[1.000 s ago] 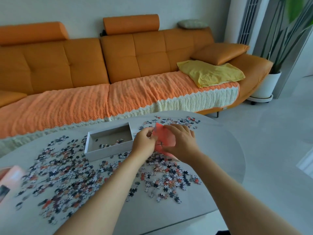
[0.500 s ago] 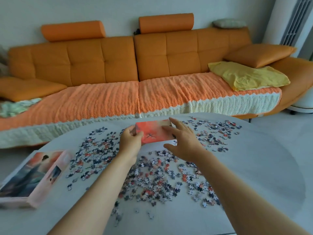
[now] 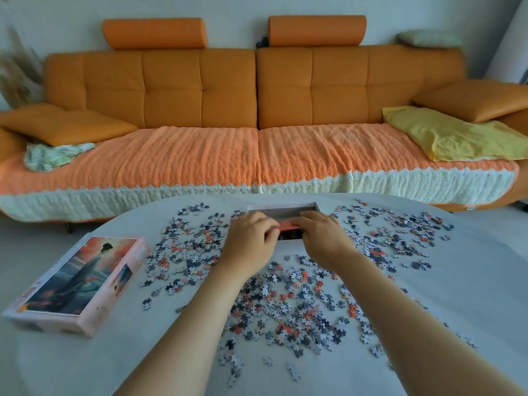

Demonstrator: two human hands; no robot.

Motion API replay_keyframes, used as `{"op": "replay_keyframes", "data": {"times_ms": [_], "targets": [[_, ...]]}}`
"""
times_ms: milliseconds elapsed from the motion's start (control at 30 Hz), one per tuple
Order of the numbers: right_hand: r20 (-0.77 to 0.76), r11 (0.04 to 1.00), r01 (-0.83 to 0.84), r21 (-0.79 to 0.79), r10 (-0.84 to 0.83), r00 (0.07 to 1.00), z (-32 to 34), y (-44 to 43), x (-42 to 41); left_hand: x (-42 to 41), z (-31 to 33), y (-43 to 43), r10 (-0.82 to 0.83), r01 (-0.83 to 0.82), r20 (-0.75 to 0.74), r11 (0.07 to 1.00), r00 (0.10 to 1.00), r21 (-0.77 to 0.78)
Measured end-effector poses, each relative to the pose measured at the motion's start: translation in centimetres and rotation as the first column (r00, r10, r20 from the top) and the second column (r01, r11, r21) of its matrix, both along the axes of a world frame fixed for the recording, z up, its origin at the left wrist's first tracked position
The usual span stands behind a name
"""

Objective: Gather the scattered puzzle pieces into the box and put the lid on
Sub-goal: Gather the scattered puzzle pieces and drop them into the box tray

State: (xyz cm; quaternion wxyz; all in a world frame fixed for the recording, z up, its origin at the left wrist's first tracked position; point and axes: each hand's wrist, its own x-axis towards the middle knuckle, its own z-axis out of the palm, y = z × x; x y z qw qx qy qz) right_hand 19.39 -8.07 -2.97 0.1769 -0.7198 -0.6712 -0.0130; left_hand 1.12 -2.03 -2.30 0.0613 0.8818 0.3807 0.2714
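From the head view, both hands meet over the white box (image 3: 283,208), which sits on the far middle of the pale round bench (image 3: 471,281). The left hand (image 3: 251,238) and the right hand (image 3: 323,235) are each curled with fingers closed on the ends of a thin reddish card (image 3: 288,224), held flat just above the box's near half; what the card is cannot be told. Only the box's far rim and a strip of its near wall show between and beyond the hands. Loose puzzle pieces (image 3: 285,304) lie scattered all around the box, thickest under the forearms and spreading to the left and right, none in either hand that can be seen. The lid (image 3: 77,284), printed with a figure in a long robe, lies face up near the bench's left edge, well apart from the box. An orange sofa (image 3: 257,95) stands behind the bench
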Motion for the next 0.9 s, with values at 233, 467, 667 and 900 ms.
{"op": "replay_keyframes", "data": {"times_ms": [233, 467, 667, 900], "targets": [[0.140, 1.000, -0.018, -0.023, 0.021, 0.990, 0.1, -0.5, -1.1, -0.1, -0.6, -0.6, -0.006, 0.012, -0.251, 1.000, 0.968, 0.020], [0.044, 0.992, -0.080, -0.094, 0.084, 0.995, 0.3, -1.9, -0.9, -1.5, -0.5, -0.9, -0.031, 0.021, -0.291, 0.999, 0.956, -0.038], [0.003, 0.956, -0.112, 0.271, 0.116, 0.993, 2.0, -4.3, -1.2, -1.8, 0.0, -2.2, -0.035, 0.051, -0.151, 0.994, 0.988, 0.100], [0.076, 0.970, -0.138, -0.201, 0.156, 0.985, 1.2, -6.8, -3.3, -1.5, -0.4, -5.6, -0.182, 0.145, -0.186, 0.970, 0.966, -0.193]]}}
